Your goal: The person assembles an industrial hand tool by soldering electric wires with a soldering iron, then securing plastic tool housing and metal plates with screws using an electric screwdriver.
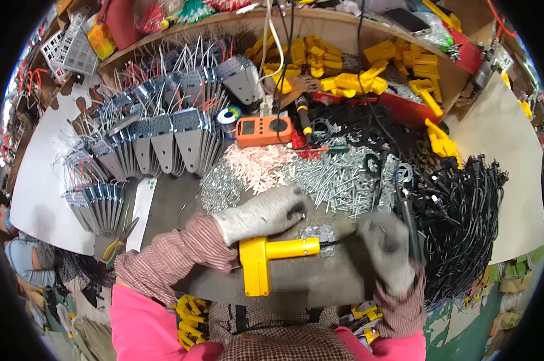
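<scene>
Yellow tool: pistol-shaped yellow plastic body [266, 257] lies flat on the dark work mat [320, 289], front-centre, handle toward the person, barrel pointing right.
Metal bit: small shiny perforated plate [318, 233] just beyond the barrel tip, on the mat; a thin dark wire [341, 240] runs from there toward the right hand.
Left hand: grey knit glove [261, 215], reaches in across the mat above the tool, fingers curled near the plate. Looks clenched on smth small, but the view is poor; cannot tell what it pinches, if anything.
Right hand: grey glove [387, 249], at the mat's right edge, back of hand up, fingers bent down. Grip hidden, cannot tell if it holds the wire or rests.
Around, near: heap of silver screws [338, 177] and pale pink plastic bits [260, 165] just past the mat; tangle of black power cords [458, 222] to the right.
Around, far: orange meter [264, 130], rows of grey metal housings w/ wires [163, 144] on the left, pile of yellow parts [344, 72] at the back.
Doing it well (judgement): keep the yellow body flat so it can't roll, steady the plate w/ the left fingertips, keep the wire taut but not pulled, and keep sleeves clear of the screw heap.
</scene>
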